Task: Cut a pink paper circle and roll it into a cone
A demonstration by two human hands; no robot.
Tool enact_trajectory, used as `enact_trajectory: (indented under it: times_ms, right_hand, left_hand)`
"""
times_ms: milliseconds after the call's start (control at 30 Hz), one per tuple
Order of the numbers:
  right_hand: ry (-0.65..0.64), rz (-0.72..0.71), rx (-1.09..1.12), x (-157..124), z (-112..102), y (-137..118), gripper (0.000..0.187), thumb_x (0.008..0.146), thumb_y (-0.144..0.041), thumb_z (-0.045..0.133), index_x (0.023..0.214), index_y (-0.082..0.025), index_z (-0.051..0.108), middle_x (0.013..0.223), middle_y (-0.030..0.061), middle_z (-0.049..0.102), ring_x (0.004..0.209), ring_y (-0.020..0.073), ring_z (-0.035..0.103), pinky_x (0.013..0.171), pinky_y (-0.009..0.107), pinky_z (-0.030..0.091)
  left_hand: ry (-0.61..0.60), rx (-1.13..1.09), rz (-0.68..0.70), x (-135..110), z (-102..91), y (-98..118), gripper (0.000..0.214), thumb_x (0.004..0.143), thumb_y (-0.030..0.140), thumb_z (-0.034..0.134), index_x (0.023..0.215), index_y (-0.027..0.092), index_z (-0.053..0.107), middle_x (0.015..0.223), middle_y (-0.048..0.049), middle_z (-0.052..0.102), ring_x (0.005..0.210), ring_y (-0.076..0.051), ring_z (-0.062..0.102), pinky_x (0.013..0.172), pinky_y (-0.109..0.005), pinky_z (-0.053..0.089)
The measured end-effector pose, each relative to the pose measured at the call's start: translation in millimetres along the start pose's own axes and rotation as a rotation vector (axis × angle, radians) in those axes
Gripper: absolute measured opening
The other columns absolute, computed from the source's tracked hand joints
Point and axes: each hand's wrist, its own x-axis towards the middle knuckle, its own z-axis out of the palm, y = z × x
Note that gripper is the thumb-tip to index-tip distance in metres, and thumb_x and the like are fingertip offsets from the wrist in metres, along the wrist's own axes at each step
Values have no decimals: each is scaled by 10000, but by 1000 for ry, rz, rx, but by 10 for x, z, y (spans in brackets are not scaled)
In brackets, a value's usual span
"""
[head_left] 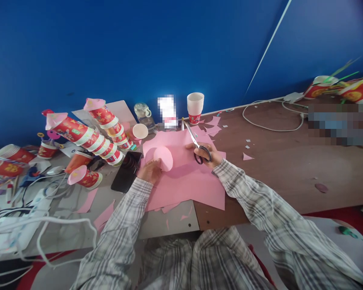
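Plaid sleeves (124,221) reach in from the bottom edge over a desk (290,169), with white cables (66,219) looping at the near left. Pink paper (184,191) lies flat between the arms, its near corner overlapping the brown part of the desk. Above it, the left hand (150,171) pinches a pink disc (165,158) by its lower left edge; whether the disc touches the paper I cannot tell. The right hand (208,155) is curled round the black handles of scissors (192,135), blades pointing away. Left of the paper lies a black phone (125,174); beyond it lean two stacks of red cups (84,135) with pink cone tops. Farther back, a white-and-red cup (195,105) stands upright before the blue wall (169,48).
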Motion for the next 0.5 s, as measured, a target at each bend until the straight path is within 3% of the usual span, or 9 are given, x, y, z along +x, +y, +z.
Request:
enact_trajectory:
  times_ms: [133, 200, 500]
  right_hand:
    - [-98, 20, -42, -12, 42, 4, 633, 625, -778, 1136, 826, -214, 929, 755, 53, 791, 868, 250, 696, 816, 388, 569]
    - [-126, 44, -59, -11, 74, 64, 642, 614, -786, 1138, 841, -219, 938, 857, 79, 863, 886, 254, 707, 830, 400, 588]
    - [-80, 71, -60, 38, 135, 341, 718, 594, -880, 1106, 841, -231, 926, 935, 108, 903, 992, 309, 766, 925, 452, 637]
  left_hand:
    - [19, 67, 84, -5, 43, -75, 284, 474, 217, 762, 695, 147, 599, 597, 2, 633, 543, -115, 567, 506, -222, 478]
    - [15, 85, 119, 2, 58, -117, 252, 474, 217, 764, 626, 143, 576, 538, 21, 602, 513, -94, 547, 504, -203, 465]
    - [49, 137, 80, 9, 113, -215, 255, 462, 237, 764, 547, 131, 548, 505, 6, 586, 539, -136, 566, 548, -266, 467]
